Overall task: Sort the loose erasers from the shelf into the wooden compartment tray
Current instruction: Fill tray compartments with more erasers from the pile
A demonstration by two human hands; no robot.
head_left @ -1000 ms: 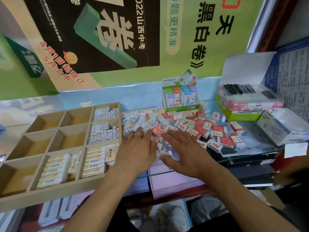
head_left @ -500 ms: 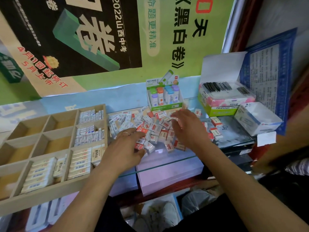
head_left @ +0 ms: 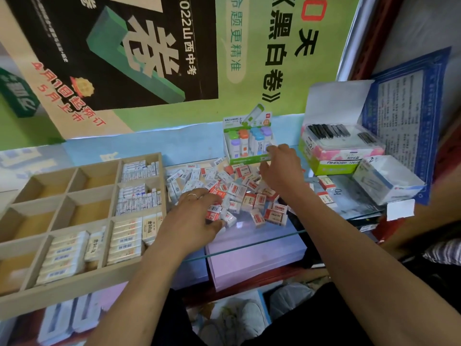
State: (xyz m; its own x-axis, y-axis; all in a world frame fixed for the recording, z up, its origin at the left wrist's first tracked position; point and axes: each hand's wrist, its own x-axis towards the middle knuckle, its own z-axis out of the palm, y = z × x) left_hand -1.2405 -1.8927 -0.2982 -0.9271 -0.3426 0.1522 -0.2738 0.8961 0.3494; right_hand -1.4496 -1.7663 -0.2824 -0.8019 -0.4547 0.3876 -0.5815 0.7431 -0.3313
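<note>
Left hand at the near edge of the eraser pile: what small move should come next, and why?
Probably close the left hand on the red-labelled erasers under its fingertips and carry them to an unfilled compartment of the wooden tray. Its fingers already curl over that cluster, the tray sits just to its left with bare cells, and the right hand is busy at the far side of the pile.

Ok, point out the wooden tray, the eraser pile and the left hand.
wooden tray (head_left: 74, 287): head view, front rim.
eraser pile (head_left: 245, 196): head view, middle of the heap.
left hand (head_left: 192, 217): head view, back of the hand.
</note>
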